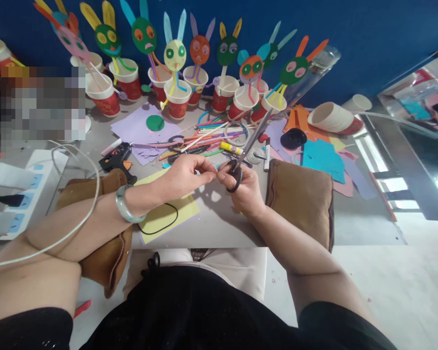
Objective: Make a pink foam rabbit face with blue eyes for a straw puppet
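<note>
A: ok so how are the long grey metal scissors with black loop handles (251,144) sitting?

B: in the right hand (245,188), fingers curled around the handles. Long axis runs from that hand toward the far right, so the blades point away from the person and from the left hand (188,176). Right hand's the nearer one, obviously — it's got the grip

A: and the left?

B: just left of the handles, thumb and finger pinched on a tiny orange scrap (216,173). It sits between the two hands, right by the right fingertips. Too small to make out its shape, or whether the right fingers have hold of it too

A: blades apart or together?

B: look together to me — slim, grey, tapering to the far end, tips showing in front of a red-and-white paper cup (276,105). One rounded loop shows clearly on the near side; the other's mostly behind fingers, can't tell which go through
</note>
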Action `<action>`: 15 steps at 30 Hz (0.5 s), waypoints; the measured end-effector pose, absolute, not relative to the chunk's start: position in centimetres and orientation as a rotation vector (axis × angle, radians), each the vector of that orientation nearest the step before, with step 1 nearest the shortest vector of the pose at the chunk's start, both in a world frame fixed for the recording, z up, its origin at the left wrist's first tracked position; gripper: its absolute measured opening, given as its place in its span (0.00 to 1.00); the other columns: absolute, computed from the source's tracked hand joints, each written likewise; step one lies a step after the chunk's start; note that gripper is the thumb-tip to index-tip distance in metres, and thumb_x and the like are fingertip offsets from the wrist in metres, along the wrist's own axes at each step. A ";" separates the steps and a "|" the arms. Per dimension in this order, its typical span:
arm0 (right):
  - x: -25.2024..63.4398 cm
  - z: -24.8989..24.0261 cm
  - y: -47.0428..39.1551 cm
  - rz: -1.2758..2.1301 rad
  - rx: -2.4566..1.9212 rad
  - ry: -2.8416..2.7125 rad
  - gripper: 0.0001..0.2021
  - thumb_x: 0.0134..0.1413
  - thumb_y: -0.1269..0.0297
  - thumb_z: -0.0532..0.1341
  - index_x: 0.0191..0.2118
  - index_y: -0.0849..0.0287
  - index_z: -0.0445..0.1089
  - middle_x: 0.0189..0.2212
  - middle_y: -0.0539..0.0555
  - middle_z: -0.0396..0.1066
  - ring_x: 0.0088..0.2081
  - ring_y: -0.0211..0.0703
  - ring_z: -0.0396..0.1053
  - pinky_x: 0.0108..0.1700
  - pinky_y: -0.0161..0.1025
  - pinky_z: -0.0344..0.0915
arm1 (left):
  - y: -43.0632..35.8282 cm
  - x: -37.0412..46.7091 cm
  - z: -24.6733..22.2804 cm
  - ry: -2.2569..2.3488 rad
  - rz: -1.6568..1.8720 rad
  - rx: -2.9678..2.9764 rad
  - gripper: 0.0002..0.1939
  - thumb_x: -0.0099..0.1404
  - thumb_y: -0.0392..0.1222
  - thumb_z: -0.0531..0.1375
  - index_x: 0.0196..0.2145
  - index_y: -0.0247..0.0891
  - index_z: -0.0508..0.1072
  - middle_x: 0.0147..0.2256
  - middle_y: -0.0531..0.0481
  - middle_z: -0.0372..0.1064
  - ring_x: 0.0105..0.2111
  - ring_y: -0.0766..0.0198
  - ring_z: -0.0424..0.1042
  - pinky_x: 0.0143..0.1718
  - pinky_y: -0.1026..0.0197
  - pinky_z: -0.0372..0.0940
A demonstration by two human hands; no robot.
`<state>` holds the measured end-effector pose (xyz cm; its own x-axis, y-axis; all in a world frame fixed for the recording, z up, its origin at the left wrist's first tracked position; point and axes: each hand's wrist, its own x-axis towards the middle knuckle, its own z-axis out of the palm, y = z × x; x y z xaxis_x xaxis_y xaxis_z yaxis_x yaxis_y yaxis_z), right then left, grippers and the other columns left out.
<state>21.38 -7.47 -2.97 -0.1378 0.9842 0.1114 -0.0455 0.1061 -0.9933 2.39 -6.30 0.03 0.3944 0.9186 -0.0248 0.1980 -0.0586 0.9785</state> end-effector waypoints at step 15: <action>22.3 -1.9 -6.7 1.322 -1.069 -1.548 0.26 0.45 0.39 0.75 0.26 0.57 0.68 0.24 0.47 0.64 0.28 0.37 0.58 0.32 0.38 0.58 | -6.1 2.4 1.5 1.131 0.782 1.460 0.09 0.59 0.46 0.64 0.31 0.37 0.77 0.31 0.50 0.75 0.31 0.65 0.69 0.33 0.61 0.64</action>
